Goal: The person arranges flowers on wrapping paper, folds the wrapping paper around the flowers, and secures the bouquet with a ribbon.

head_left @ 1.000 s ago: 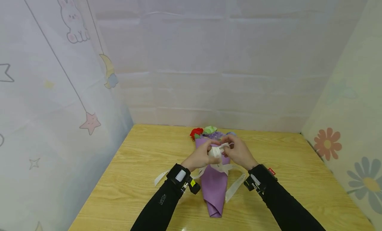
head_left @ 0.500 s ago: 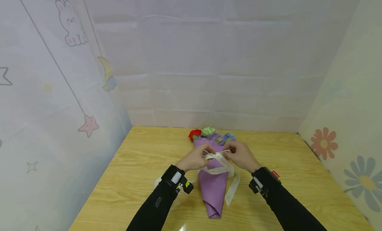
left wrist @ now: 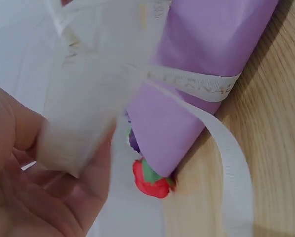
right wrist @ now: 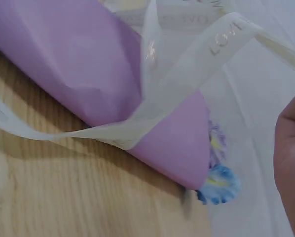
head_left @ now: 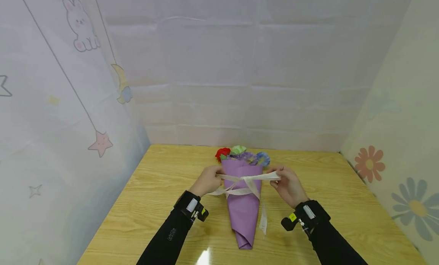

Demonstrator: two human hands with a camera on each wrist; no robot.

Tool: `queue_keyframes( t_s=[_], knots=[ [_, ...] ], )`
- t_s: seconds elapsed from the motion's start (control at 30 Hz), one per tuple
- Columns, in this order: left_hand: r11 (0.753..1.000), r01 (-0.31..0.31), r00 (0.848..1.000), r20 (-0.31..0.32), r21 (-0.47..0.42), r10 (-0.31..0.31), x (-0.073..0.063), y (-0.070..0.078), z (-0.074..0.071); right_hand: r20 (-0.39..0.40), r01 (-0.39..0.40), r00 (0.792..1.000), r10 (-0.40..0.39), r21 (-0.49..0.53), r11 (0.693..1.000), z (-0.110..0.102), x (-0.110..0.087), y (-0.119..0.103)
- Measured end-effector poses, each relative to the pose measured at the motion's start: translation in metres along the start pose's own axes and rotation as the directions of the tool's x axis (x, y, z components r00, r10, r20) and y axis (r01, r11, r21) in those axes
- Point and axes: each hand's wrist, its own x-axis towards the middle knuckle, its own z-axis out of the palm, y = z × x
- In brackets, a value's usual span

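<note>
A bouquet in purple wrapping paper (head_left: 242,211) lies on the table, its narrow end toward me. Red (head_left: 223,154), green, purple and blue flowers show at its far end. White ribbon (head_left: 241,191) with printed letters runs round the wrap and crosses at the front. My left hand (head_left: 207,179) pinches one ribbon end left of the bouquet; in the left wrist view, thumb and fingers hold a broad, blurred piece of it. On the other side my right hand (head_left: 288,185) pinches the other ribbon end, stretched out from a knot over the paper.
The wooden table (head_left: 164,170) runs back to a pale cloth backdrop (head_left: 205,109). Printed cloth walls stand at left and right. A loose ribbon tail (head_left: 263,219) hangs beside the bouquet on the right.
Both hands, close together over the bouquet a second ago, have moved apart to either side. The ribbon between them has drawn out into a straighter line with a knot in the middle.
</note>
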Motion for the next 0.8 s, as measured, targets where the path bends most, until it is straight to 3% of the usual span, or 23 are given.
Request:
queue_keyframes(
  t_s=[0.1,0.17,0.23,0.3,0.37,0.43,0.47,0.57,0.63,0.7,0.77,0.8],
  knots=[
    [0.997,0.05,0.999,-0.02,-0.064,-0.051,-0.002,-0.009,-0.01,-0.048,-0.013,0.999,0.013,-0.002,1.0,-0.007,-0.003,0.003],
    [0.988,0.084,0.996,-0.006,-0.131,-0.085,-0.003,-0.016,-0.017,-0.118,-0.04,0.993,0.028,-0.107,0.993,-0.01,-0.004,0.003],
    [0.977,0.108,0.994,0.017,-0.184,-0.107,-0.005,-0.023,-0.024,-0.208,-0.103,0.977,0.046,-0.272,0.957,-0.013,-0.005,0.001],
    [0.957,0.15,0.989,0.046,-0.249,-0.143,-0.007,-0.031,-0.03,-0.26,-0.189,0.963,0.075,-0.448,0.874,-0.016,-0.007,-0.001],
    [0.944,0.189,0.982,0.066,-0.271,-0.178,-0.009,-0.038,-0.035,-0.271,-0.268,0.954,0.125,-0.593,0.759,-0.018,-0.009,-0.005],
    [0.937,0.221,0.975,0.072,-0.269,-0.21,-0.01,-0.043,-0.038,-0.236,-0.298,0.954,0.185,-0.681,0.669,-0.019,-0.01,-0.009],
    [0.937,0.231,0.973,0.07,-0.261,-0.22,-0.011,-0.045,-0.039,-0.207,-0.301,0.953,0.22,-0.707,0.64,-0.02,-0.01,-0.011],
    [0.944,0.239,0.971,0.056,-0.227,-0.232,-0.011,-0.048,-0.042,-0.112,-0.295,0.94,0.322,-0.742,0.602,-0.021,-0.011,-0.016],
    [0.946,0.244,0.97,0.051,-0.212,-0.239,-0.012,-0.048,-0.043,-0.046,-0.253,0.932,0.36,-0.794,0.553,-0.02,-0.011,-0.02],
    [0.947,0.247,0.969,0.06,-0.203,-0.24,-0.012,-0.049,-0.045,-0.035,-0.219,0.933,0.357,-0.844,0.49,-0.02,-0.013,-0.024],
    [0.946,0.257,0.966,0.078,-0.197,-0.247,-0.014,-0.052,-0.048,-0.073,-0.205,0.948,0.311,-0.884,0.419,-0.022,-0.016,-0.026],
    [0.946,0.261,0.965,0.086,-0.19,-0.249,-0.015,-0.054,-0.05,-0.109,-0.216,0.955,0.274,-0.891,0.398,-0.022,-0.018,-0.027]
  ],
)
